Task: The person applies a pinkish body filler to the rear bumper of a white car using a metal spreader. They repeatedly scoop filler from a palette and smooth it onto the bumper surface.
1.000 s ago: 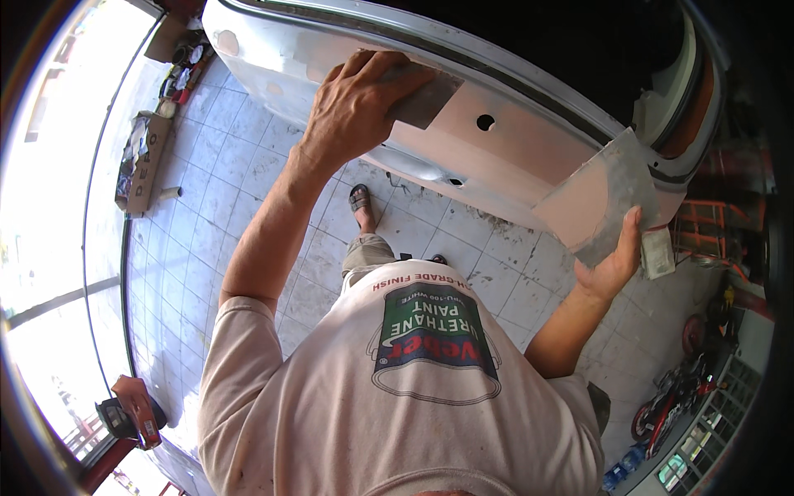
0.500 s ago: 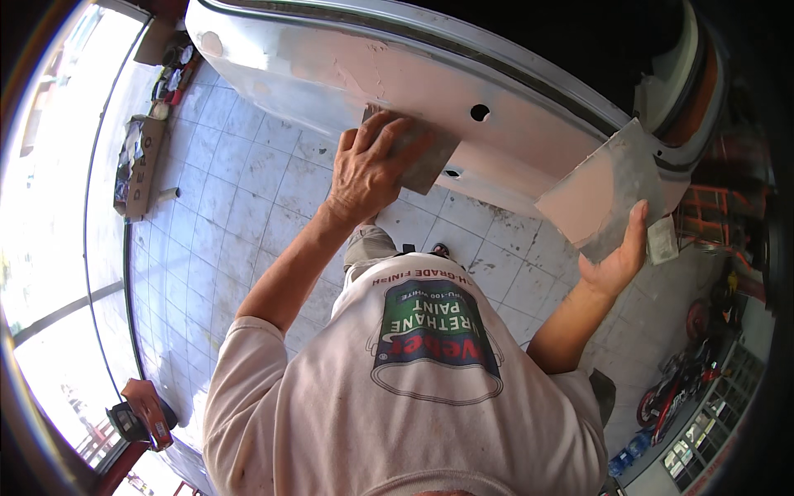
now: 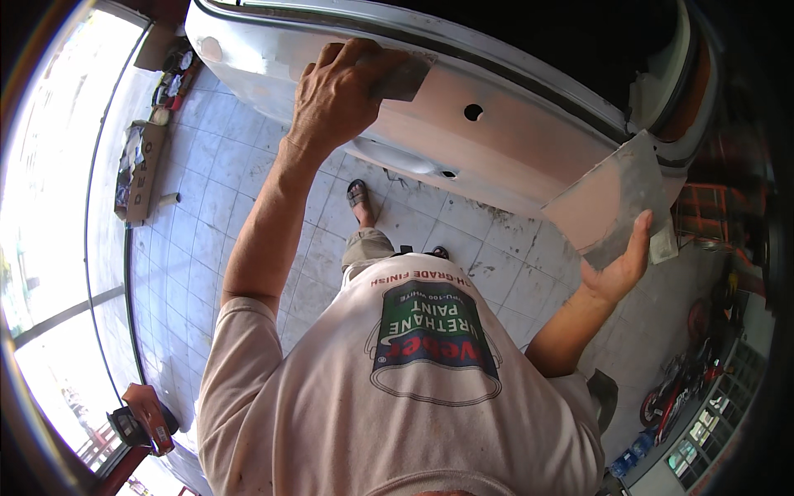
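Note:
Fingers bent over a thin grey putty spreader (image 3: 405, 79), my left hand (image 3: 337, 97) is at the upper part of a car body panel (image 3: 529, 136). The spreader's blade lies against the panel or very close to it. Patches of pinkish filler cover much of the panel, and a round dark hole (image 3: 473, 112) sits to the right of the spreader. My right hand (image 3: 619, 263) grips a flat grey board (image 3: 643, 182) by its lower edge, with the thumb on top. Pinkish putty (image 3: 583, 202) is spread over the board's left part. The fingers beneath the board are hidden.
Tiled floor (image 3: 273, 182) runs below the panel, with my sandalled foot (image 3: 358, 198) on it. A cardboard box (image 3: 145, 165) stands at the left wall. At right are an orange metal rack (image 3: 703, 211) and a red motorcycle (image 3: 674, 393). An orange-and-black object (image 3: 147, 417) is at lower left.
My left hand has moved up and slightly left across the panel with the spreader, uncovering my foot below. My right hand and the board have barely shifted.

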Action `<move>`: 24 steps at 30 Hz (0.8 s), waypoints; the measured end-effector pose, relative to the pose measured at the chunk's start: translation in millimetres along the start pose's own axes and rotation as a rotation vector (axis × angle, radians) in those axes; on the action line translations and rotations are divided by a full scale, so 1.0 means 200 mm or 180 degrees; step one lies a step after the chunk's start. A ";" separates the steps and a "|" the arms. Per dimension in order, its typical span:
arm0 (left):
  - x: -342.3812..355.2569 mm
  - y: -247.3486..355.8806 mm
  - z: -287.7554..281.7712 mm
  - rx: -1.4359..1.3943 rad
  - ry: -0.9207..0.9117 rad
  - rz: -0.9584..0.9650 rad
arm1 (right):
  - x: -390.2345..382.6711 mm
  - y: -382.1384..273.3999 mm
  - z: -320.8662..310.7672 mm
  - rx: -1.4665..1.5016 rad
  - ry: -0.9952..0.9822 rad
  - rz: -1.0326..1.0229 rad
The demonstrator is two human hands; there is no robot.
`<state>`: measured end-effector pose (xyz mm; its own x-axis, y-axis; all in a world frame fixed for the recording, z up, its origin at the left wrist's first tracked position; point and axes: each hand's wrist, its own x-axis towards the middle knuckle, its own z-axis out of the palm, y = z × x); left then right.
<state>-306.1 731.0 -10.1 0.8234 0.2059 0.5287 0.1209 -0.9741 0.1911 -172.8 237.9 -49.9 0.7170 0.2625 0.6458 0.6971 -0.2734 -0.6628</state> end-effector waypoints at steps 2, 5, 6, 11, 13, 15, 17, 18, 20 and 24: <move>-0.03 0.14 -0.01 -0.0057 -0.0142 -0.0013 | -0.02 0.00 -0.01 0.0179 0.0131 0.0234; -0.14 0.30 0.01 -0.0220 -0.0302 -0.0031 | 0.01 -0.09 0.10 0.0505 0.0482 0.0844; -0.18 0.34 0.01 -0.0269 -0.0376 -0.0041 | 0.02 -0.10 0.11 0.0433 0.0357 0.0688; -0.42 0.31 -0.01 -0.0364 -0.1057 0.0085 | 0.12 -0.16 0.25 0.0930 0.0388 0.0821; -0.40 0.17 -0.06 -0.0351 -0.0682 0.0044 | 0.13 -0.17 0.30 0.1179 0.0528 0.1041; -0.32 0.01 -0.14 -0.0233 -0.0468 -0.0068 | 0.11 0.00 0.22 0.0721 -0.0044 0.0188; -0.19 -0.12 -0.16 -0.0074 -0.0241 0.0067 | 0.12 0.08 0.18 0.0353 -0.0314 -0.0313; -0.15 -0.18 -0.14 -0.0007 -0.0139 0.0176 | 0.12 0.07 0.19 0.0336 -0.0246 -0.0157; -0.09 -0.28 -0.10 0.0069 -0.0055 0.0219 | 0.15 0.00 0.26 0.0465 -0.0007 0.0463; -0.04 -0.35 -0.05 0.0018 -0.0118 0.0258 | 0.19 0.01 0.22 0.0037 -0.0459 -0.0433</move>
<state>-327.1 797.8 -18.5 0.8505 0.1228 0.5114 0.0560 -0.9880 0.1440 -144.2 288.8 -43.0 0.6084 0.4264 0.6693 0.7870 -0.2160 -0.5779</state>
